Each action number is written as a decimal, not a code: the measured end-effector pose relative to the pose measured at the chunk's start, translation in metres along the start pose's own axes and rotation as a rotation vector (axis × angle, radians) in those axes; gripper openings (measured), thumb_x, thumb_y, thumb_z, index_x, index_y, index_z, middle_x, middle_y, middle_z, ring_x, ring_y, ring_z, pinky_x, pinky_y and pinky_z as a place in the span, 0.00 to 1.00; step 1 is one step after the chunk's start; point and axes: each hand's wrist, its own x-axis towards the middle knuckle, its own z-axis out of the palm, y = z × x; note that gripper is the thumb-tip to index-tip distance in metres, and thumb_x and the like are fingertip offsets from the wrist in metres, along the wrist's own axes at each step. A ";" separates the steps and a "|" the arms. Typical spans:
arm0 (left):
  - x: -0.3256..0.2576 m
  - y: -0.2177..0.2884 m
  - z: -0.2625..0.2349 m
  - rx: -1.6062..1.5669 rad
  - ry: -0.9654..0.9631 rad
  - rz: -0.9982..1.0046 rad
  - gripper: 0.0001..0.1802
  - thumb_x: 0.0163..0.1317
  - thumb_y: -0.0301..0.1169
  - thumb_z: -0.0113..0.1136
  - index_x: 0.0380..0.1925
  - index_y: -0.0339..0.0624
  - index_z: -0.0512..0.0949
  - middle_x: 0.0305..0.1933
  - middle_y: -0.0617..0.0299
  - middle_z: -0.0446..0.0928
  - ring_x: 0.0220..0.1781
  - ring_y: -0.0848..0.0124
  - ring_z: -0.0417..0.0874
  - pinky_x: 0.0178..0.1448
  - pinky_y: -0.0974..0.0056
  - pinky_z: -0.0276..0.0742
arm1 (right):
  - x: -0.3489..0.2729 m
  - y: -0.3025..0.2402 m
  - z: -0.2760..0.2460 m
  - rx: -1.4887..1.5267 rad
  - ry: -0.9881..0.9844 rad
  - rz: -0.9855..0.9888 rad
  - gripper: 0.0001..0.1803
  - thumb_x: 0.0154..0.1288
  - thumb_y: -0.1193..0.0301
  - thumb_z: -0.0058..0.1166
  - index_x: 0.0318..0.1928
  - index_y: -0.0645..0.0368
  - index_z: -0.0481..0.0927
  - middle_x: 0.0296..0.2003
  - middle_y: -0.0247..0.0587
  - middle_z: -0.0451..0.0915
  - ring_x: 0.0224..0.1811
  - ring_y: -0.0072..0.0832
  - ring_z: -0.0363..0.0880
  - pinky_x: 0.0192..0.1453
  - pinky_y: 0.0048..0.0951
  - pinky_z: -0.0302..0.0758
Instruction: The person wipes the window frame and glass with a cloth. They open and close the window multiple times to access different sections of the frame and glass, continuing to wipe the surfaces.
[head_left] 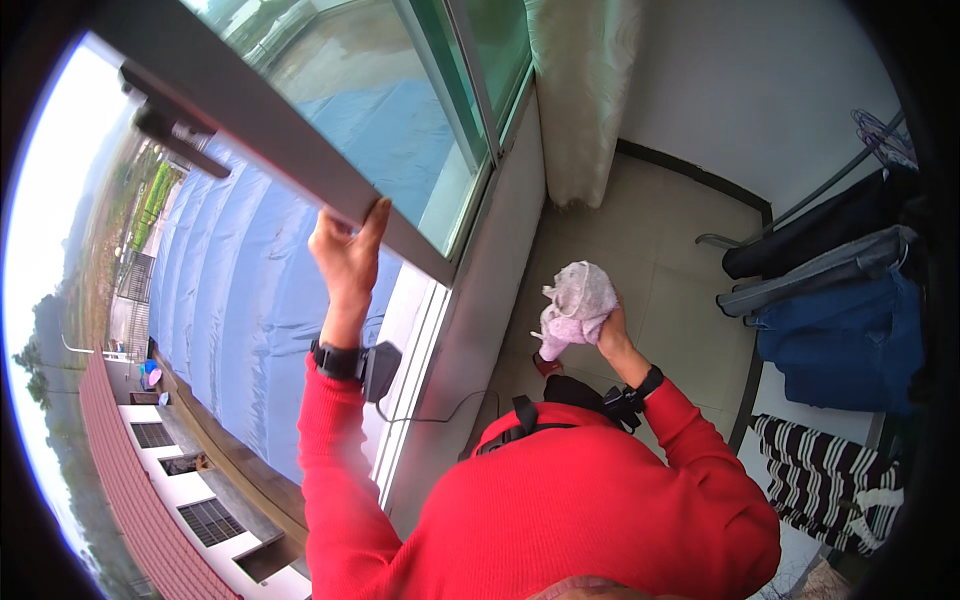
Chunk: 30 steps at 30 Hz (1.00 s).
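Note:
My left hand [348,258] grips the lower edge of a grey metal window frame [265,155], its thumb on one face and the fingers curled around the other. A dark handle [172,122] sticks out from this frame, farther to the left. On the right, my right hand [616,332] is closed on a bunched, fluffy cloth [580,303], pale grey on top and pink below. The cloth hangs above the floor, apart from the window. Part of my right hand's fingers is hidden behind it.
Below the window runs a white sill track [412,365] with a thin black cable crossing it. A pale curtain [580,100] hangs at the far wall. Dark trousers and jeans [845,335] hang on a rack at the right, near a striped garment [825,470]. Outside lies a blue sheeted roof [235,300].

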 end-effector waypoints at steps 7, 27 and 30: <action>-0.059 -0.022 -0.087 0.107 -0.051 -0.056 0.12 0.55 0.28 0.73 0.33 0.33 0.81 0.32 0.64 0.82 0.34 0.79 0.77 0.40 0.71 0.73 | -0.012 0.019 -0.020 -0.015 0.095 -0.076 0.21 0.76 0.61 0.41 0.58 0.63 0.74 0.46 0.43 0.82 0.45 0.34 0.84 0.49 0.40 0.83; -0.256 -0.013 -0.318 -0.030 0.073 -0.220 0.16 0.54 0.25 0.71 0.42 0.31 0.80 0.38 0.52 0.84 0.40 0.64 0.85 0.50 0.61 0.80 | -0.056 0.036 0.090 0.138 -0.296 0.095 0.18 0.80 0.66 0.35 0.56 0.62 0.75 0.50 0.34 0.80 0.54 0.22 0.77 0.61 0.27 0.73; -0.267 -0.009 -0.331 -0.014 0.102 -0.315 0.17 0.51 0.25 0.74 0.39 0.31 0.81 0.37 0.53 0.83 0.40 0.64 0.84 0.50 0.61 0.79 | -0.058 0.034 0.088 0.049 -0.306 0.098 0.18 0.80 0.66 0.35 0.55 0.62 0.76 0.50 0.35 0.80 0.53 0.22 0.78 0.61 0.28 0.73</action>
